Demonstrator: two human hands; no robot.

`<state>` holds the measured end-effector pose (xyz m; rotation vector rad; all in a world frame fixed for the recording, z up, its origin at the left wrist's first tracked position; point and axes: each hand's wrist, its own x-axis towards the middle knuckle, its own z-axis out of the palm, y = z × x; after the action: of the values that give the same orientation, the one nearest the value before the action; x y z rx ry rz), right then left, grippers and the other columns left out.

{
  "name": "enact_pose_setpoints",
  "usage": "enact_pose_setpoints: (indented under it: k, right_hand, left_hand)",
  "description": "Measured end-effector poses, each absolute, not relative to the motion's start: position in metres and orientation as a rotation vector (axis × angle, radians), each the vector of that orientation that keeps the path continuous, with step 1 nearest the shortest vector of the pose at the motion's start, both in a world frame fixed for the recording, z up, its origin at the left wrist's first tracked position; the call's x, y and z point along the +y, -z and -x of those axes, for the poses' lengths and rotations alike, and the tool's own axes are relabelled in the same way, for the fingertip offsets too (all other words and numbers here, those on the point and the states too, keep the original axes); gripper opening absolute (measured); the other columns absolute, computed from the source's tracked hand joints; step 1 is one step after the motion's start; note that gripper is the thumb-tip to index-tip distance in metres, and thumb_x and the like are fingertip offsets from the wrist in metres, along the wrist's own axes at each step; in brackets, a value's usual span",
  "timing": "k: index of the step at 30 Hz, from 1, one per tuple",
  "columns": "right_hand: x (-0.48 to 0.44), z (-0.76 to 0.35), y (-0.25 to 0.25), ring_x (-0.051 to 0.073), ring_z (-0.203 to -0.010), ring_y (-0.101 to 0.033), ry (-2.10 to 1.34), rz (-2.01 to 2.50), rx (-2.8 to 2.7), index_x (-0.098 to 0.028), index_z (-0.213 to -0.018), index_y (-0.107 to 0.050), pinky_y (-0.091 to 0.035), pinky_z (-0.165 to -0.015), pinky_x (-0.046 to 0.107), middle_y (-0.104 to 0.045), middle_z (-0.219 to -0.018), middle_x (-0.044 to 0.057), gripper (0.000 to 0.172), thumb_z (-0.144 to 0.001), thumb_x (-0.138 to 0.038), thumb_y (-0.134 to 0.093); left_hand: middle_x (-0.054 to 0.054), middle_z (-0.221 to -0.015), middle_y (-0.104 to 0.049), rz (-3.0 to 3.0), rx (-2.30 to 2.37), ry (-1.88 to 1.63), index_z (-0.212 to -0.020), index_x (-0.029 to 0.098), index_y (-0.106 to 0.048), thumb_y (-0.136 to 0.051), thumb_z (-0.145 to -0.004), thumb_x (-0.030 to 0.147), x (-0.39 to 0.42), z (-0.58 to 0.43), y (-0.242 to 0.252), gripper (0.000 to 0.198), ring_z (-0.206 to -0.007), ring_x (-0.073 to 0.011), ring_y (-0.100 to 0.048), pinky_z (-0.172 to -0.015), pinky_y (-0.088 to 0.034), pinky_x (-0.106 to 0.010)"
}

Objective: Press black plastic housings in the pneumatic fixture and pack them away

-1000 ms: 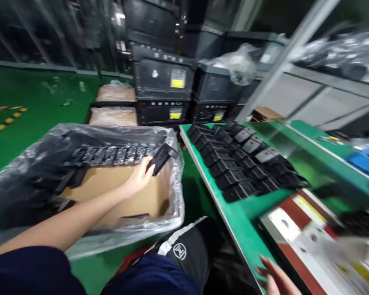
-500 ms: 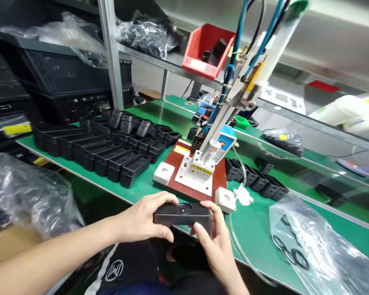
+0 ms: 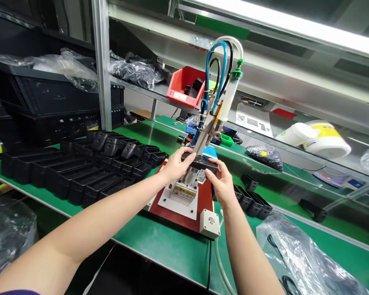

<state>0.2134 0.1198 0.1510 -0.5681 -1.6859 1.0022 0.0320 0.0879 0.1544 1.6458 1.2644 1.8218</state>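
Both my hands grip a black plastic housing (image 3: pixel 203 162) and hold it on top of the metal block of a red-based fixture (image 3: pixel 184 203) on the green bench. My left hand (image 3: pixel 176 164) clasps its left end, fingers curled over the top. My right hand (image 3: pixel 221 182) pinches its right end. A tilted dispensing nozzle with a syringe and blue and black hoses (image 3: pixel 217 96) points down at the housing from above.
Rows of black housings (image 3: pixel 80 172) fill the bench to the left; a few more (image 3: pixel 253 200) lie right of the fixture. A clear bag of black rings (image 3: pixel 295 256) sits at lower right. A red bin (image 3: pixel 184 84) and bagged parts rest on the shelf.
My left hand took a black housing from the lined box on the left, my view swung to the bench, and both hands carried the housing up onto the fixture under the nozzle.
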Motion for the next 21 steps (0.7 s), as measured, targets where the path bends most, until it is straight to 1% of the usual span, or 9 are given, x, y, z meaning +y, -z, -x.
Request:
enact_pose_setpoints:
  k: [2,4,8,13,15,17,19,20,21]
  right_hand:
    - [0.128,-0.213,-0.142,0.016,-0.091,-0.060,-1.021,0.595,-1.703,-0.026,-0.112,-0.059,-0.050,-0.083,0.030,-0.064,-0.103,0.001,0.039,-0.078,-0.039,-0.073]
    - [0.129,-0.214,-0.134,0.017,-0.093,-0.061,-1.033,0.613,-1.701,-0.027,-0.114,-0.058,-0.051,-0.082,0.031,-0.065,-0.104,0.001,0.040,-0.079,-0.040,-0.071]
    - [0.126,-0.217,-0.125,0.020,-0.101,-0.062,-1.034,0.644,-1.741,-0.026,-0.113,-0.059,-0.054,-0.083,0.033,-0.064,-0.116,0.005,0.041,-0.078,-0.042,-0.072]
    - [0.131,-0.214,-0.123,0.020,-0.104,-0.062,-1.000,0.630,-1.778,-0.026,-0.116,-0.058,-0.055,-0.084,0.032,-0.060,-0.125,0.005,0.040,-0.080,-0.042,-0.069]
    - [0.129,-0.212,-0.121,0.020,-0.108,-0.061,-0.964,0.651,-1.793,-0.027,-0.126,-0.053,-0.055,-0.086,0.034,-0.058,-0.129,0.006,0.046,-0.083,-0.042,-0.065]
    - [0.121,-0.215,-0.115,0.021,-0.113,-0.060,-0.892,0.704,-1.808,-0.027,-0.139,-0.040,-0.054,-0.090,0.037,-0.056,-0.133,0.008,0.057,-0.087,-0.042,-0.058]
    - [0.103,-0.227,-0.101,0.022,-0.117,-0.059,-0.744,0.830,-1.794,-0.026,-0.147,-0.028,-0.053,-0.094,0.040,-0.056,-0.134,0.011,0.064,-0.091,-0.041,-0.053]
    - [0.092,-0.236,-0.091,0.022,-0.117,-0.058,-0.639,0.915,-1.776,-0.025,-0.148,-0.026,-0.052,-0.095,0.042,-0.056,-0.133,0.012,0.063,-0.092,-0.041,-0.051]
    - [0.079,-0.247,-0.079,0.023,-0.117,-0.058,-0.512,1.012,-1.751,-0.025,-0.147,-0.030,-0.052,-0.095,0.044,-0.058,-0.131,0.012,0.060,-0.093,-0.040,-0.050]
  left_hand:
    - [-0.008,-0.101,-0.067,-1.636,1.282,-1.828,-0.104,0.015,-0.062,-0.049,-0.090,0.043,0.095,-0.031,-0.145,0.034,-0.090,-0.0190,-0.063,-0.082,-0.050,-0.031]
    - [-0.009,-0.104,-0.068,-1.636,1.286,-1.846,-0.108,0.015,-0.063,-0.047,-0.091,0.040,0.096,-0.031,-0.135,0.034,-0.096,-0.0200,-0.063,-0.087,-0.050,-0.032]
    - [-0.010,-0.114,-0.066,-1.631,1.314,-1.884,-0.112,0.015,-0.063,-0.045,-0.091,0.034,0.096,-0.032,-0.124,0.033,-0.108,-0.0212,-0.061,-0.098,-0.046,-0.035]
    - [-0.010,-0.120,-0.065,-1.633,1.319,-1.905,-0.113,0.015,-0.062,-0.043,-0.092,0.032,0.100,-0.035,-0.124,0.033,-0.115,-0.0213,-0.058,-0.103,-0.044,-0.035]
    - [-0.010,-0.125,-0.062,-1.648,1.361,-1.865,-0.119,0.016,-0.059,-0.043,-0.094,0.036,0.096,-0.035,-0.126,0.036,-0.119,-0.0221,-0.056,-0.105,-0.043,-0.037]
    - [-0.012,-0.131,-0.058,-1.691,1.474,-1.794,-0.131,0.017,-0.051,-0.041,-0.095,0.041,0.082,-0.031,-0.123,0.044,-0.123,-0.0230,-0.053,-0.105,-0.042,-0.040]
    - [-0.012,-0.134,-0.056,-1.804,1.620,-1.758,-0.140,0.018,-0.040,-0.039,-0.097,0.041,0.058,-0.020,-0.108,0.049,-0.125,-0.0231,-0.051,-0.106,-0.041,-0.043]
    - [-0.012,-0.132,-0.056,-1.897,1.676,-1.772,-0.142,0.019,-0.037,-0.039,-0.097,0.038,0.044,-0.013,-0.096,0.049,-0.124,-0.0227,-0.052,-0.105,-0.041,-0.043]
    - [-0.011,-0.132,-0.056,-2.012,1.732,-1.809,-0.140,0.020,-0.039,-0.040,-0.097,0.035,0.030,-0.004,-0.081,0.046,-0.125,-0.0226,-0.050,-0.107,-0.039,-0.044]
